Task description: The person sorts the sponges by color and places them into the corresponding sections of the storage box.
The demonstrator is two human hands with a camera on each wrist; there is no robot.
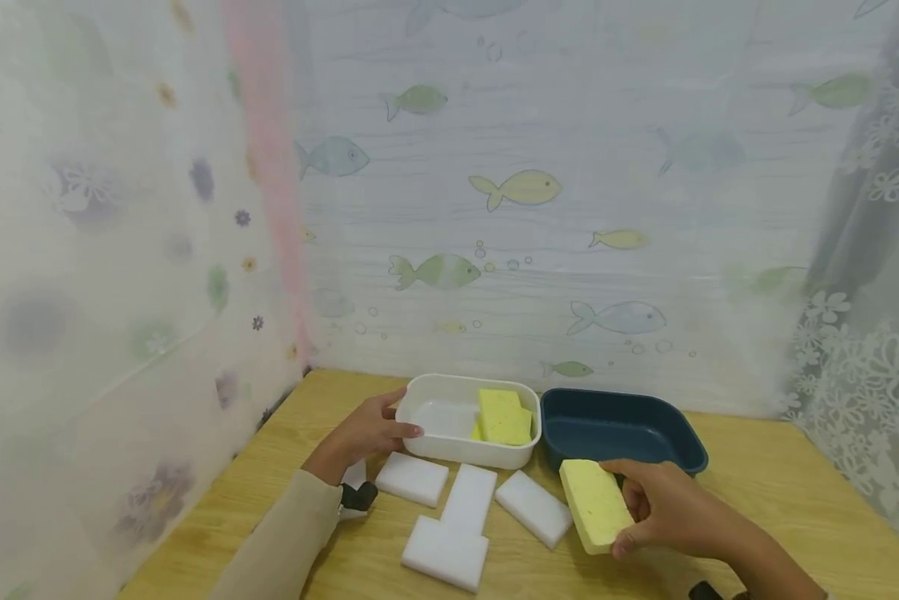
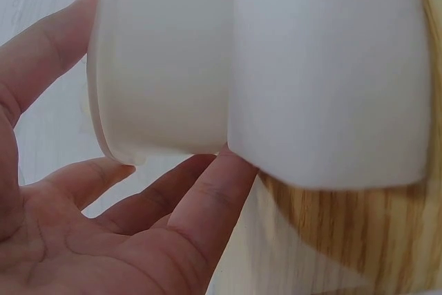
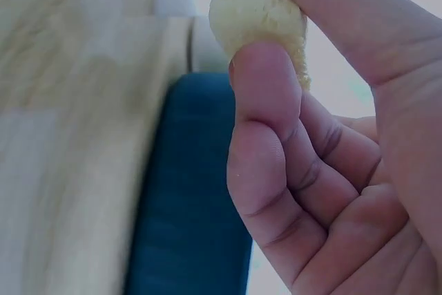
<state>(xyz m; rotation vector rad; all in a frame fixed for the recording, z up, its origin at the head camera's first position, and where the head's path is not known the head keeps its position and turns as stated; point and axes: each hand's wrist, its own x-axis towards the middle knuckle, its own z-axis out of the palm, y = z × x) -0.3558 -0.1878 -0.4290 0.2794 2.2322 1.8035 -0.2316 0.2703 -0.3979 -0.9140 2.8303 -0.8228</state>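
Observation:
My right hand [image 1: 670,508] holds a yellow sponge [image 1: 593,504] by its right side, thumb at the near end and fingers at the far end, in front of the dark blue bin [image 1: 569,446]. In the right wrist view, part of the sponge [image 3: 259,15] shows between thumb and fingertip. My left hand [image 1: 370,429] grips the left end of a white bin [image 1: 456,450]; in the left wrist view, its thumb lies against the rim and its fingers reach round the wall [image 2: 166,67]. Yellow sponges [image 1: 503,417] lie inside the white bin's right half.
Several white sponges lie on the wooden table [image 1: 524,575] in front of the bins, such as one near the left hand [image 1: 413,477] and one tilted sponge [image 1: 534,508] nearer the right. A fish-printed curtain [image 1: 449,208] hangs behind, and another curtain [image 1: 119,333] borders the left.

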